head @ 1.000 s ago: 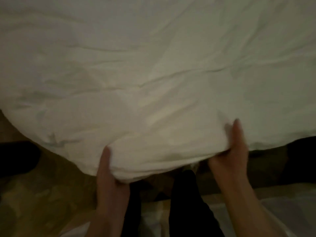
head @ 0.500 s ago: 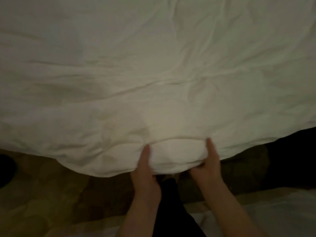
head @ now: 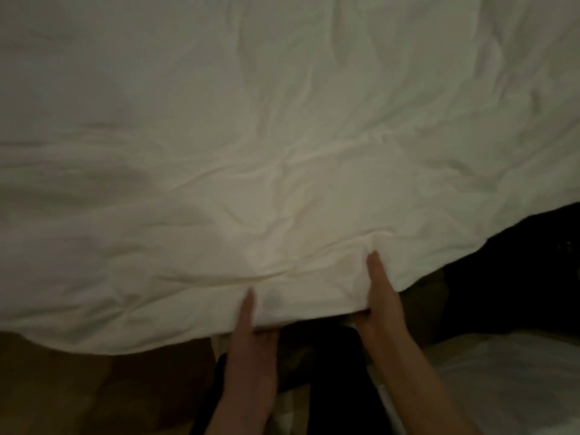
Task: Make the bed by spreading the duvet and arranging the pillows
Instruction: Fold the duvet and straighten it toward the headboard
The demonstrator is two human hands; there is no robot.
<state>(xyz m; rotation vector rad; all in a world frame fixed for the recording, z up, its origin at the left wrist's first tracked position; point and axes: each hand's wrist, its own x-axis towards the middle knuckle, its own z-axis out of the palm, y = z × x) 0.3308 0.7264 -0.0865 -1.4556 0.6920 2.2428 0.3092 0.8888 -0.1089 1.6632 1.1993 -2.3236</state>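
Crumpled white cotton duvet (head: 282, 146) | near hem pinched by left hand (head: 251, 350), right hand (head: 381, 304), thumbs on top | spreading underway; pillows unseen.

The room is dim, with a warm, yellowish cast. The brightest patch lies on the creased white fabric duvet (head: 282, 171) at lower centre of the frame; its upper left fades to grey. Soft shadows fill the creases. The lower right corner sinks into near black. Everything looks soft and grainy, blurred toward the edges.
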